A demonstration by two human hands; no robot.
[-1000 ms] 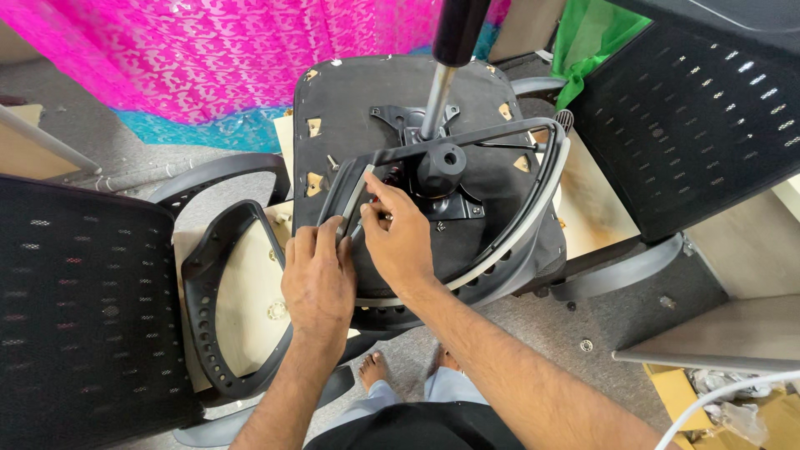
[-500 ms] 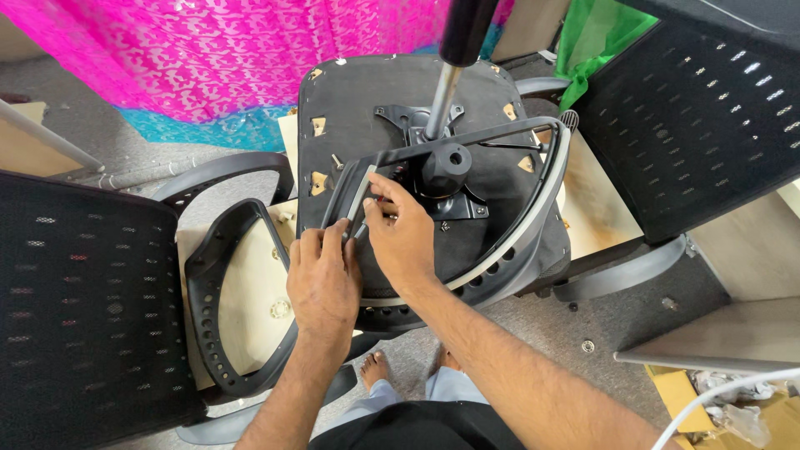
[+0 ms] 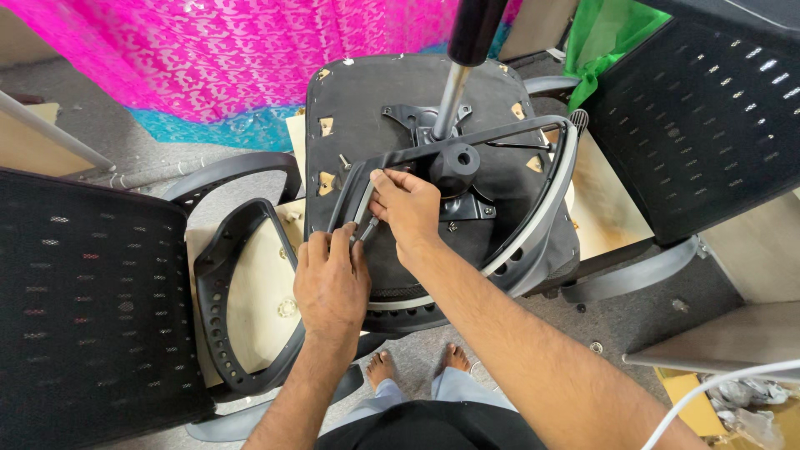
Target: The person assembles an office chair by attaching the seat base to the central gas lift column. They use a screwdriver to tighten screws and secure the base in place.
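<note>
Head cam: both hands on upturned chair seat (image 3: 492, 208), frame centre.
L hand (image 3: 332, 279) curled round armrest bracket (image 3: 346, 187) at 7 o'clock of gas cylinder (image 3: 454, 83); R hand (image 3: 408, 204) pinching slim tool (image 3: 364, 223) against bracket.

Small metal tool (image 3: 364, 218) mostly hidden between the fingers of both hands, its kind too small to tell, gas-lift column (image 3: 463, 58) above the fingers cut off by the top edge, mesh chair back (image 3: 83, 308) left of them cropped by the frame.
</note>
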